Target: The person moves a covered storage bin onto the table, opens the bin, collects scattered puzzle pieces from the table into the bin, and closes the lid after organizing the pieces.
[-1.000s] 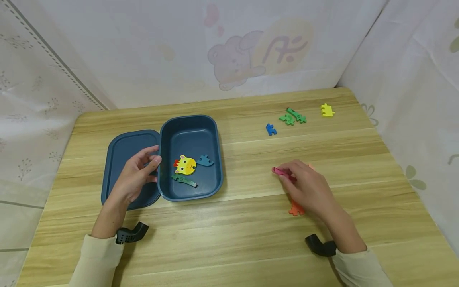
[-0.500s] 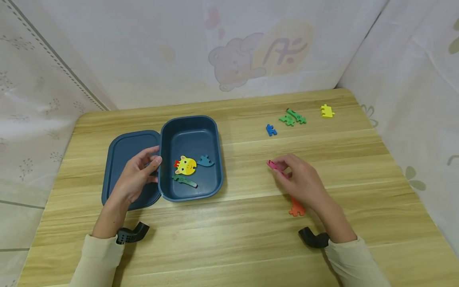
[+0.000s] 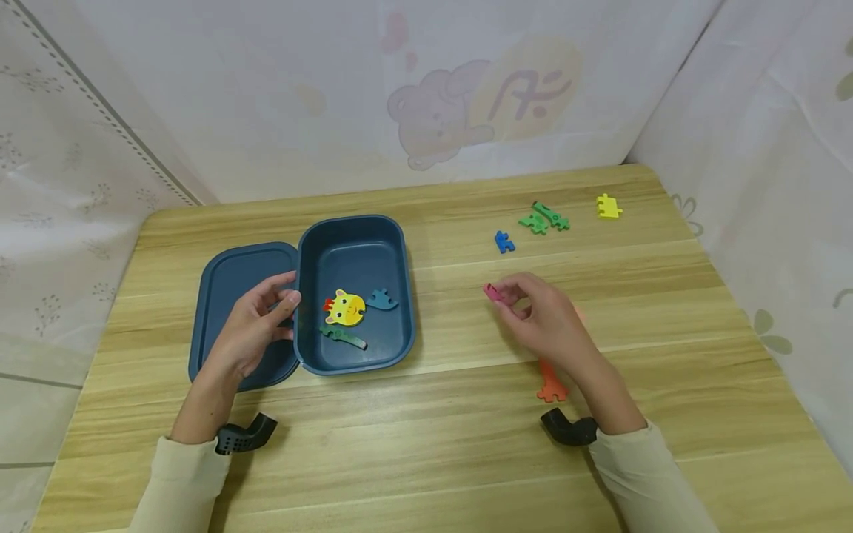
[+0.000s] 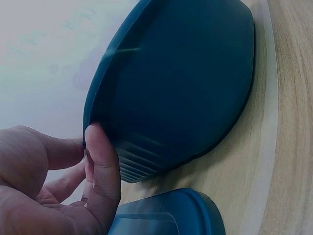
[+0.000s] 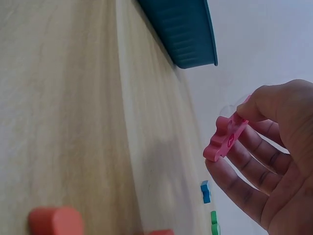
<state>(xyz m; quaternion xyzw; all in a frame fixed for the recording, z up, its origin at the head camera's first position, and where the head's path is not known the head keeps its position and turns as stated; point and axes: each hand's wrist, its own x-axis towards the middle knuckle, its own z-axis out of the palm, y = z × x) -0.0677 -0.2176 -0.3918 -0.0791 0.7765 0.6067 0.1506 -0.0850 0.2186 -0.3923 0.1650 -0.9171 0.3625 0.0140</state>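
My left hand (image 3: 256,322) pinches the left rim of a dark blue plastic box (image 3: 353,229), thumb and index finger at the edge in the left wrist view (image 4: 100,161). Inside the box lie a yellow giraffe-head puzzle piece (image 3: 345,308), a blue-grey puzzle piece (image 3: 381,299) and a dark green puzzle piece (image 3: 343,336). Between thumb and fingers, my right hand (image 3: 543,314) holds a pink puzzle piece (image 5: 227,137), raised over the table to the right of the box. Below that hand an orange puzzle piece (image 3: 552,385) is partly covered.
The box lid (image 3: 220,311) lies flat left of the box, partly behind the left hand. Toward the back right are a blue puzzle piece (image 3: 504,242), green puzzle pieces (image 3: 550,215) and a yellow puzzle piece (image 3: 608,206). A patterned curtain (image 3: 300,111) hangs behind the table.
My right hand has moved left and slightly away from me with the pink puzzle piece, nearer the box. The left hand and the box have stayed in place.
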